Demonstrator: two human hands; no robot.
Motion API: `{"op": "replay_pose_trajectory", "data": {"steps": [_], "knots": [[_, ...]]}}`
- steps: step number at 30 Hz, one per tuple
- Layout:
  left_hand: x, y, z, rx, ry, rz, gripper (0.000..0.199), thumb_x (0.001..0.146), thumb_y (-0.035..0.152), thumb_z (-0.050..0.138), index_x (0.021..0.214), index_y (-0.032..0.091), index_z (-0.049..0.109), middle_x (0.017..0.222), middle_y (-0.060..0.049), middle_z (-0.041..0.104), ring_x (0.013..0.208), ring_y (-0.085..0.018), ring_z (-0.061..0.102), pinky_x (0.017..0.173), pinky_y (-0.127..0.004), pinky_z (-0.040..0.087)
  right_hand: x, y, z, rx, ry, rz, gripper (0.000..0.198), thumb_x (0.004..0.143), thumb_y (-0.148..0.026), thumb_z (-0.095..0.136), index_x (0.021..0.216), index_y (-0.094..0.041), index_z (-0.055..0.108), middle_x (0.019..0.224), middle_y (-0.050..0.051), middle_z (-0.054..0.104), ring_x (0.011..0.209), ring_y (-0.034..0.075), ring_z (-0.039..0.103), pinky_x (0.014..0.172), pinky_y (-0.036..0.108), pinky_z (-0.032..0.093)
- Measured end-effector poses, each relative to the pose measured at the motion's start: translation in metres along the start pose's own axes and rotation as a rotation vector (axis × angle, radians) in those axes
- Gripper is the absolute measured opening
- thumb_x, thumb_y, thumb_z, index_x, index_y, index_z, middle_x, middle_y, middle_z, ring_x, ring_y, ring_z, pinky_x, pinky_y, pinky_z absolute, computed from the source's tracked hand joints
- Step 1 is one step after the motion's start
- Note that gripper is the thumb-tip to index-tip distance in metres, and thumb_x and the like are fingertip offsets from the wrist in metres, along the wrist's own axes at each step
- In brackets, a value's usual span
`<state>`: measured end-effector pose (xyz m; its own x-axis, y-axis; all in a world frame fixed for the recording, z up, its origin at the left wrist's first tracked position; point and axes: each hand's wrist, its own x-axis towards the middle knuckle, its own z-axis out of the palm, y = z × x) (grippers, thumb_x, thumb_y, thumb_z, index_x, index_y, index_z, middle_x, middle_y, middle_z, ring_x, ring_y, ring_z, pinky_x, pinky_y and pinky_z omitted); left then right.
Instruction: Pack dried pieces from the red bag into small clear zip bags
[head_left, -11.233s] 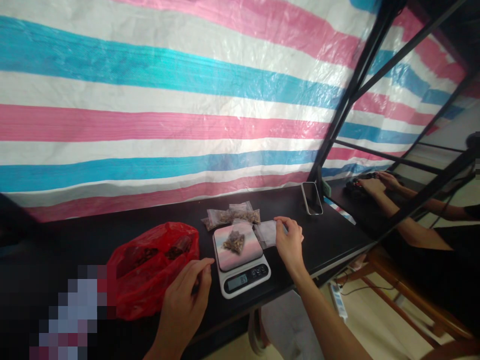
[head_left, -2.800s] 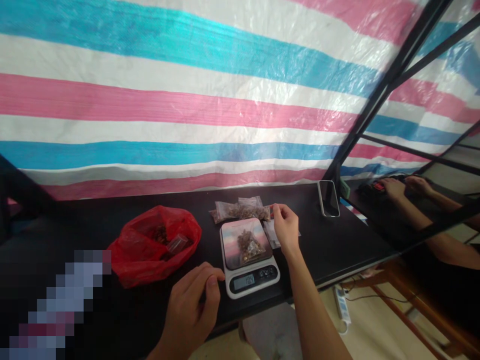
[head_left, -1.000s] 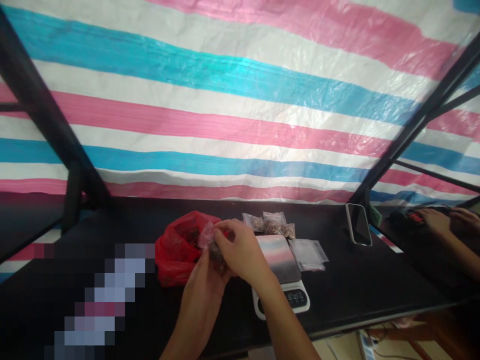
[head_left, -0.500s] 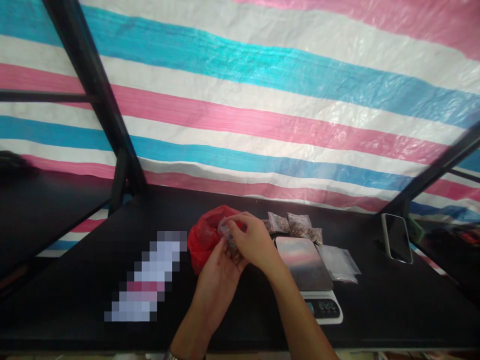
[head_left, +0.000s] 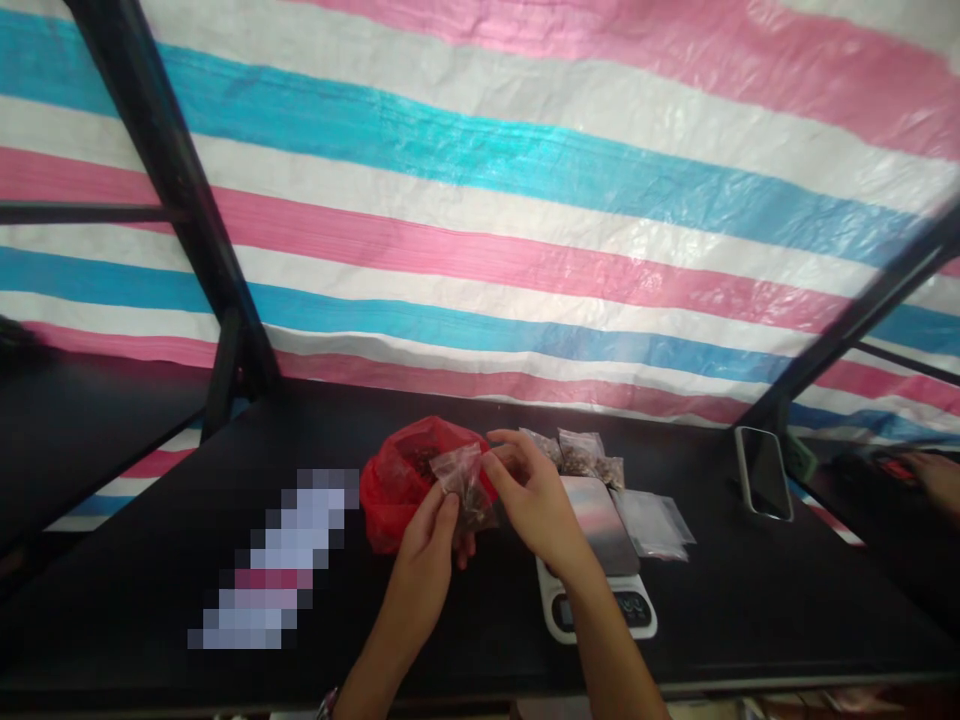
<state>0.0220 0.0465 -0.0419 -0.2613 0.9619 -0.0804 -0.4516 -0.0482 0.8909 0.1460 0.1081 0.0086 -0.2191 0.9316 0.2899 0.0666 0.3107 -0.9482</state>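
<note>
head view: left hand's grip (head_left: 429, 538) clamps a clear bag (head_left: 463, 476), right hand's grip (head_left: 538, 498) is apart.

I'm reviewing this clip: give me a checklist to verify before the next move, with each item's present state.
1. Small clear bag gripped by the left hand: ok.
2. Brown pieces visible inside it: ok.
3. Its mouth sealed: cannot tell.
4. Right hand touching it: cannot tell; the fingers are very close.
5. Small clear bag on the scale: not ok; it is held up near the red bag.
6. Display readable: cannot tell; too dark and small.
</note>
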Motion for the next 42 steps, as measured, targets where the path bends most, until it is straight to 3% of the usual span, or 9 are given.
{"op": "replay_pose_trajectory", "data": {"steps": [3,8,13,15,20,23,31,37,42], "knots": [[-0.007,0.001,0.002,0.273,0.018,0.173,0.035,0.094,0.054,0.070,0.103,0.021,0.074,0.069,0.003,0.064,0.062,-0.015,0.058,0.060,-0.027,0.048,-0.002,-0.002,-0.014,-0.032,-0.028,-0.008,0.020,0.093,-0.040,0.070,0.100,-0.022,0.076,0.091,0.004,0.078,0.079,0.019,0.067,0.074,0.031,0.053],[-0.010,-0.002,0.002,0.731,0.041,0.488,0.036,0.102,0.051,0.052,0.112,0.022,0.071,0.113,-0.010,0.078,0.107,-0.028,0.073,0.095,-0.041,0.059,-0.010,-0.009,-0.030,-0.042,-0.028,-0.040,0.020,0.093,-0.039,0.069,0.096,-0.022,0.078,0.094,0.003,0.077,0.081,0.017,0.064,0.077,0.030,0.050],[-0.014,-0.009,0.010,0.774,0.005,0.576,0.043,0.105,0.050,0.050,0.133,0.022,0.065,0.118,-0.011,0.078,0.105,-0.026,0.076,0.090,-0.038,0.062,-0.018,-0.018,-0.060,-0.071,0.019,-0.085,0.017,0.091,-0.037,0.068,0.087,-0.022,0.075,0.084,0.000,0.072,0.077,0.016,0.061,0.075,0.029,0.047],[-0.017,-0.011,0.016,0.747,-0.032,0.578,0.048,0.105,0.050,0.050,0.142,0.021,0.061,0.114,-0.009,0.078,0.091,-0.021,0.076,0.079,-0.033,0.062,-0.019,-0.018,-0.078,-0.070,0.087,-0.067,0.014,0.087,-0.035,0.066,0.082,-0.022,0.071,0.079,-0.001,0.069,0.074,0.016,0.061,0.073,0.028,0.047],[-0.021,-0.014,0.031,0.758,-0.040,0.658,0.034,0.106,0.044,0.050,0.123,0.021,0.069,0.091,-0.001,0.074,0.055,-0.011,0.057,0.056,-0.025,0.051,-0.023,-0.006,-0.123,-0.214,0.227,0.183,0.011,0.081,-0.030,0.059,0.074,-0.022,0.063,0.066,-0.002,0.065,0.059,0.015,0.059,0.061,0.027,0.045],[-0.018,-0.016,0.037,0.750,-0.010,0.704,0.031,0.106,0.042,0.050,0.114,0.021,0.072,0.082,0.001,0.069,0.055,-0.011,0.055,0.054,-0.024,0.048,-0.029,0.004,-0.135,-0.299,0.273,0.221,0.014,0.082,-0.028,0.059,0.071,-0.022,0.064,0.066,0.000,0.067,0.058,0.017,0.060,0.061,0.029,0.046],[-0.013,-0.024,0.040,0.798,-0.043,0.766,0.026,0.106,0.033,0.049,0.109,0.022,0.073,0.079,0.003,0.065,0.057,-0.011,0.057,0.055,-0.022,0.047,-0.038,0.018,-0.156,-0.514,0.446,0.174,0.017,0.087,-0.030,0.066,0.087,-0.021,0.080,0.091,0.008,0.074,0.090,0.025,0.069,0.091,0.037,0.050],[-0.015,-0.021,0.037,0.852,-0.058,0.882,0.022,0.102,0.026,0.052,0.101,0.025,0.074,0.077,0.004,0.066,0.057,-0.010,0.060,0.052,-0.021,0.046,-0.039,0.035,-0.185,-0.545,0.572,0.211,0.026,0.090,-0.032,0.058,0.091,-0.021,0.082,0.089,0.008,0.079,0.083,0.025,0.070,0.083,0.035,0.052],[-0.020,-0.010,0.039,0.903,-0.045,0.980,0.022,0.098,0.021,0.053,0.094,0.025,0.074,0.076,0.004,0.071,0.060,-0.011,0.067,0.057,-0.020,0.051,-0.038,0.043,-0.188,-0.509,0.597,0.213,0.033,0.091,-0.035,0.054,0.095,-0.020,0.083,0.088,0.007,0.081,0.073,0.022,0.068,0.075,0.032,0.052]]}}
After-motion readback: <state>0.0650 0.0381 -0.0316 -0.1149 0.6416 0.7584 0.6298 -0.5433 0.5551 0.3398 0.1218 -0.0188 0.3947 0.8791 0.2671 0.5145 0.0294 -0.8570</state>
